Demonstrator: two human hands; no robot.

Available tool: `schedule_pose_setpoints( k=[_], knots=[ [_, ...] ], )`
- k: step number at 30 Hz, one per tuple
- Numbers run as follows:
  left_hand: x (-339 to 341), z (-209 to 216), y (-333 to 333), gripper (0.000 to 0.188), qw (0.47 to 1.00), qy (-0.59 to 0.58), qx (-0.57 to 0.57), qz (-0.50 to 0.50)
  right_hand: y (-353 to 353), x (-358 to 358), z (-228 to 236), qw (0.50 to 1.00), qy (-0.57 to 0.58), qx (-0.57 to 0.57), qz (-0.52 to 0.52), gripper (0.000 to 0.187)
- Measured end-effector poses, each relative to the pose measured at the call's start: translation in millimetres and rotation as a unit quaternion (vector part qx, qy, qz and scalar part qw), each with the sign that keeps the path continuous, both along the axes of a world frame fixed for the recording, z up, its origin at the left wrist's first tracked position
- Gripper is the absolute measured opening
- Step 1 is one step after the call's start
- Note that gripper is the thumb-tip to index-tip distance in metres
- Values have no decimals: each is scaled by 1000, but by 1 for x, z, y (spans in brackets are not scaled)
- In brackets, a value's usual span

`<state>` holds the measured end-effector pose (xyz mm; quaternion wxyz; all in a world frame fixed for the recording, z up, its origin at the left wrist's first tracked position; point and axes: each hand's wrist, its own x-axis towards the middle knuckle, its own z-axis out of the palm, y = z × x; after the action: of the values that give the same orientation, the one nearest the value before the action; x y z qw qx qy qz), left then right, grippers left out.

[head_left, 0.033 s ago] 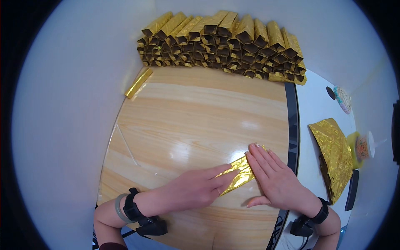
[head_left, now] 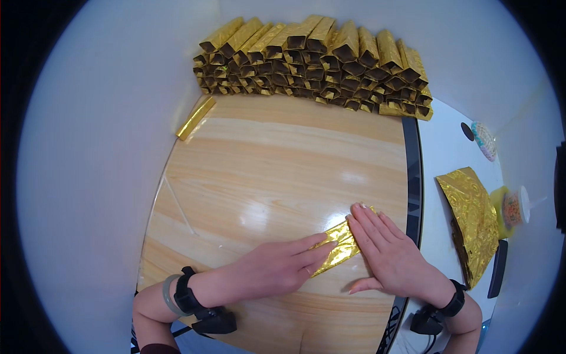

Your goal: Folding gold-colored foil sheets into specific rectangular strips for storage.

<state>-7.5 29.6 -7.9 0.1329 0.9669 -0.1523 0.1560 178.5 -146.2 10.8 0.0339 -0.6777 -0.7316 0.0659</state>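
Yep, touching foil (head_left: 344,251) on the counter (head_left: 253,159) with a loosely spread left hand (head_left: 283,268) and a flat, thumb-out right hand (head_left: 394,259).

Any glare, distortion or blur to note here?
Head view: whitish glare on the wooden tabletop, bright glints on the gold foil under the left hand and right hand; head view again: fisheye-bent left tabletop edge, black corners, no obvious motion blur.
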Motion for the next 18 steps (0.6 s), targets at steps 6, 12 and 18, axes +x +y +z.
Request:
schedule_pose_setpoints(
  k=[6, 12, 18],
  knots=[
    [-9, 8, -2, 31, 996, 22, 89, 20, -3, 9, 2, 1000, -24, -15, -6, 105],
    [-13, 20, -4, 34, 988, 28, 152, 24, -5, 8, 2, 999, -15, -29, -18, 103],
    [-16, 29, -5, 38, 982, 65, 174, 33, -3, 5, 3, 999, -23, -34, -15, 101]
  ],
)
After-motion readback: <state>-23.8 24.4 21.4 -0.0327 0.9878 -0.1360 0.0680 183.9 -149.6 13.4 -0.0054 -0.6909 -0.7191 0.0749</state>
